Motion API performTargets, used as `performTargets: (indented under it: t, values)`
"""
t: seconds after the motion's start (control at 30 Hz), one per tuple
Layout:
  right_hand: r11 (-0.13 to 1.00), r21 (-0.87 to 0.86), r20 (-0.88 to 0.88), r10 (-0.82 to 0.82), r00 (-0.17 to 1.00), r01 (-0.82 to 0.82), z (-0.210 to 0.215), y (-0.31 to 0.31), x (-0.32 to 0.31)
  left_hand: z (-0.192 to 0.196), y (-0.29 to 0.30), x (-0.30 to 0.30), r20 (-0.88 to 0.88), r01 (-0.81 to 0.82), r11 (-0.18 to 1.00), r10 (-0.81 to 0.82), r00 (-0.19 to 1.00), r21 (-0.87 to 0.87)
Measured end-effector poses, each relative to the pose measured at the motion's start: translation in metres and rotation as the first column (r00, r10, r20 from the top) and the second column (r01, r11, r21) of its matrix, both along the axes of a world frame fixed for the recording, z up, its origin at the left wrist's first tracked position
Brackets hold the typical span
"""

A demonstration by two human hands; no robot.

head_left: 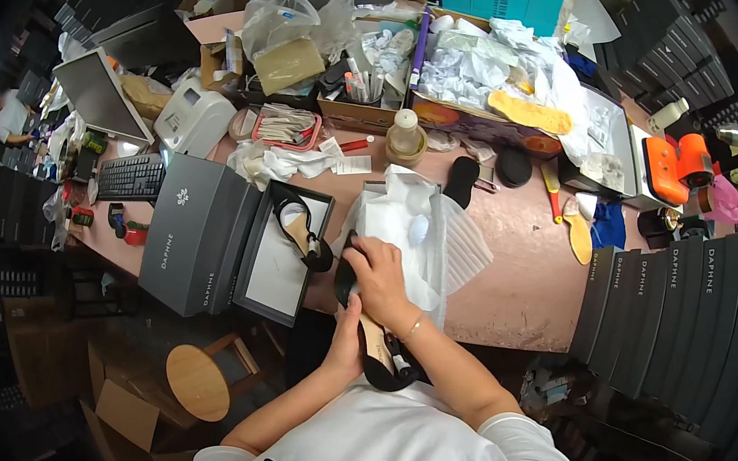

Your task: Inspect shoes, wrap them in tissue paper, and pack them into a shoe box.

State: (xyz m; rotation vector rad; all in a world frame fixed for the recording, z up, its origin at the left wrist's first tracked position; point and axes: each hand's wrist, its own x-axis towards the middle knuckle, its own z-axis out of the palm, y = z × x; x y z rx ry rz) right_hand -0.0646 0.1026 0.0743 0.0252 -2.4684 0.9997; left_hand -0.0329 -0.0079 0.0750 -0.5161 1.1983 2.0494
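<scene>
Close to my body I hold a black shoe (384,352) with a beige insole and an open back, its heel end pointing toward me. My left hand (343,344) grips its side from below. My right hand (379,279) is closed over the toe end; its fingertips are partly hidden. Beyond my hands lies an open shoebox (441,280) lined with white tissue paper (397,205). The matching black shoe (300,223) rests across a dark box lid (317,225) with a pale inside, left of the shoebox.
Dark shoeboxes (191,233) stand at left, and a row of them (678,311) at right. A keyboard (131,178), a grey-white machine (193,117), a glue pot (407,139) and a yellow-handled brush (552,195) lie around the pink table (508,292). A wooden stool (197,382) stands below left.
</scene>
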Motion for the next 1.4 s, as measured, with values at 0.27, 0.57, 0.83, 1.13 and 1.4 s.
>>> performTargets:
  t: [0.27,0.57,0.83,1.13,1.4]
  values:
    - [0.788,0.591,0.414,-0.110,0.904,-0.175,-0.040,0.110,-0.004,0.005,-0.040,-0.038,0.234,0.227,0.973,-0.231,0.944,0.042]
    - [0.959,-0.225,0.476,0.261,0.840,-0.171,0.044,0.045,0.034,0.005,-0.026,-0.037,-0.052,0.086,0.996,-0.087,0.995,-0.031]
    - [0.955,-0.280,0.290,0.176,0.941,-0.092,0.037,0.003,0.064,-0.009,-0.029,-0.011,-0.114,0.204,0.974,-0.192,0.975,0.100]
    - [0.902,-0.395,0.116,-0.136,0.984,0.171,0.027,0.022,0.062,0.027,-0.010,0.017,-0.065,0.385,0.922,-0.383,0.922,0.034]
    - [0.844,-0.523,0.019,0.146,0.989,-0.115,0.087,0.042,0.041,0.050,-0.010,-0.044,-0.457,0.502,0.864,-0.427,0.780,0.049]
